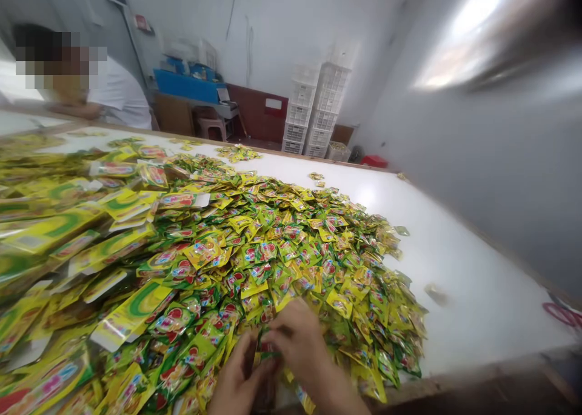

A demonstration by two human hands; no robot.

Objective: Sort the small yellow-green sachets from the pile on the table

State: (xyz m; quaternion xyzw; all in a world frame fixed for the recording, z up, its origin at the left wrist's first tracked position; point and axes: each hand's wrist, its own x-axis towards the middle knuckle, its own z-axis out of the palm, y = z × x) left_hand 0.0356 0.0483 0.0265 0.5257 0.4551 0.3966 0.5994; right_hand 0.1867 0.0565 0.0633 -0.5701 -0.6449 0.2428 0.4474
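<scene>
A large heap of small yellow and green candy packets [291, 251] spreads in front of me. At its near edge my left hand [243, 369] has its fingers curled inward. Close beside it my right hand [300, 336] bends over, its fingers drawn together against the left fingertips. A bit of green and dark wrapper shows between the hands, but what they grip is largely hidden by the fingers. To the left, flat yellow and green cardboard boxes [134, 312] lie among the packets, some with white end flaps showing.
The white tabletop [473, 275] has a raised wooden edge. One stray packet [435, 294] lies right of the heap, and red-handled scissors [561, 313] rest at the right edge. A person [120, 91] sits across at far left. White crates [325, 106] stand stacked by the wall.
</scene>
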